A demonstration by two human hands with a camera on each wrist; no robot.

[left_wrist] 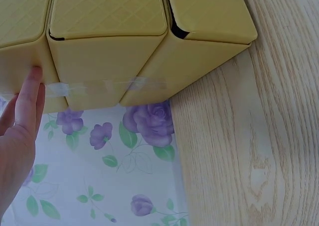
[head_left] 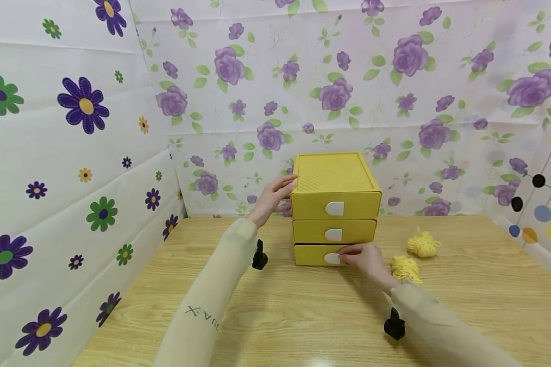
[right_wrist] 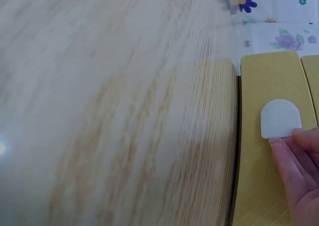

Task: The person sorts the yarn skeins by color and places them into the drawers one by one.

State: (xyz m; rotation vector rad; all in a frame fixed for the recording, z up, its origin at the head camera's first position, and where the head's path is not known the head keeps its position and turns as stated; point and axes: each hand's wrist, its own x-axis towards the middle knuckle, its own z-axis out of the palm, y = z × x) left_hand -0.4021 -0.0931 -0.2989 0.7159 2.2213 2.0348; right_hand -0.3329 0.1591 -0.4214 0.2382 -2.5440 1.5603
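Note:
A yellow three-drawer box (head_left: 332,173) stands on the wooden table, each drawer front bearing a white rounded tab. My left hand (head_left: 271,200) rests its fingers against the box's left side near the top; in the left wrist view the fingers (left_wrist: 29,104) are straight on that side. With thumb and fingers, my right hand (head_left: 367,260) pinches the edge of the white tab (right_wrist: 280,117) on the bottom drawer (head_left: 309,255). Above this drawer front a thin dark gap shows, and it sits slightly forward of the others. The upper two drawers look closed.
Two bundles of yellow yarn lie to the right of the box, one farther back (head_left: 423,244) and one close behind my right wrist (head_left: 405,269). Floral sheets (head_left: 257,81) hang behind and left of the table (head_left: 294,316).

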